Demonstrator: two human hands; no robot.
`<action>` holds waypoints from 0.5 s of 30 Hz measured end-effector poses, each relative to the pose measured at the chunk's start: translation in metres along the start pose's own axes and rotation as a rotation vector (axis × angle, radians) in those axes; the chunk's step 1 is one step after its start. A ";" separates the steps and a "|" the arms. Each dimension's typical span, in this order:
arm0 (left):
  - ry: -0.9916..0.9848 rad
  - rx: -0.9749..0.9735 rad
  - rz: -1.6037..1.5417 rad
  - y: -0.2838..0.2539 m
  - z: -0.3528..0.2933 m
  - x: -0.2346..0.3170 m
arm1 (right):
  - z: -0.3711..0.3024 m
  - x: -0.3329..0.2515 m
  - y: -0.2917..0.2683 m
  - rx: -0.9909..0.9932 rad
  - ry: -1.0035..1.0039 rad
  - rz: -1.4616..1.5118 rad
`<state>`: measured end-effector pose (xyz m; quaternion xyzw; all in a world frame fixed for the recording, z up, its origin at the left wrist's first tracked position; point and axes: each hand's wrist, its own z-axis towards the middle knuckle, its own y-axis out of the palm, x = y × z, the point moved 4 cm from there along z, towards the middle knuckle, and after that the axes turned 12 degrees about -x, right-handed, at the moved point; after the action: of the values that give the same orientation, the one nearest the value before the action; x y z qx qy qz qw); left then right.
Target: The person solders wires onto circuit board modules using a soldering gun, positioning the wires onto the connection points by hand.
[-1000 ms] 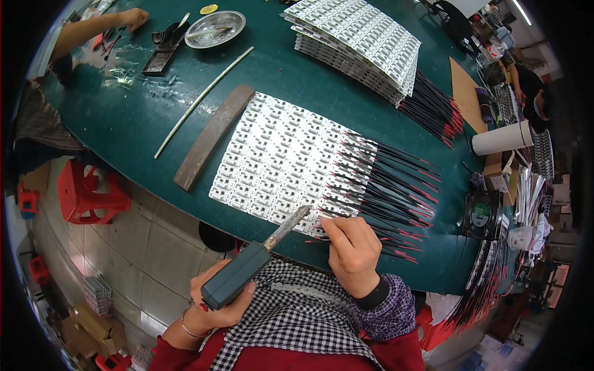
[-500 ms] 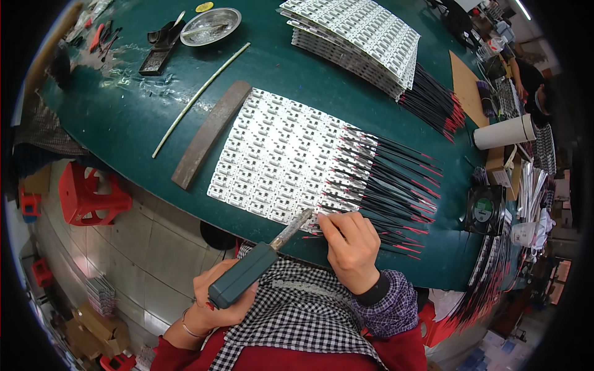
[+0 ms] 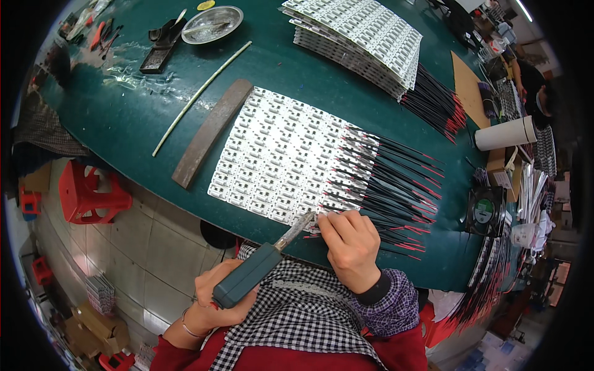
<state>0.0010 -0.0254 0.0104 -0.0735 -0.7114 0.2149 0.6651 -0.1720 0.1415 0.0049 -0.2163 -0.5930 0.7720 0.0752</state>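
My left hand [image 3: 213, 303] is wrapped round the dark green handle of a soldering iron [image 3: 249, 276]. The iron's tip meets the near right corner of a white circuit board sheet [image 3: 269, 151] covered in rows of small parts. Right beside the tip, my right hand [image 3: 352, 250] is closed in a pinch on a thin wire at the board's edge; its fingers hide most of that wire. Many black wires with red ends [image 3: 396, 164] lie along the board's right side and stick out over the table. A dark flat bar [image 3: 212, 133] rests against the board's left edge.
A stack of similar boards [image 3: 359, 43] with wires stands at the back. A pale thin rod [image 3: 201, 93], a metal dish [image 3: 212, 26] and a small black box [image 3: 158, 57] lie at the far left. To the right are a small fan [image 3: 484, 210] and a white roll [image 3: 506, 133].
The soldering iron and my left hand have shifted slightly right, its tip still at the board's corner. My right hand stays in nearly the same place.
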 end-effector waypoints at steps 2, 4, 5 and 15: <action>0.007 0.001 0.014 0.000 0.001 0.000 | 0.000 0.000 0.000 0.000 0.000 -0.004; 0.014 -0.004 0.020 0.000 0.002 0.000 | 0.000 0.000 0.000 0.007 -0.001 -0.001; 0.021 -0.008 0.026 0.000 0.002 0.000 | 0.000 0.001 0.000 0.007 0.000 -0.002; 0.082 -0.030 0.137 -0.005 0.001 0.006 | 0.002 0.000 -0.002 0.022 0.043 0.052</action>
<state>0.0005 -0.0276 0.0174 -0.1406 -0.6799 0.2460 0.6764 -0.1730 0.1401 0.0068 -0.2476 -0.5769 0.7752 0.0703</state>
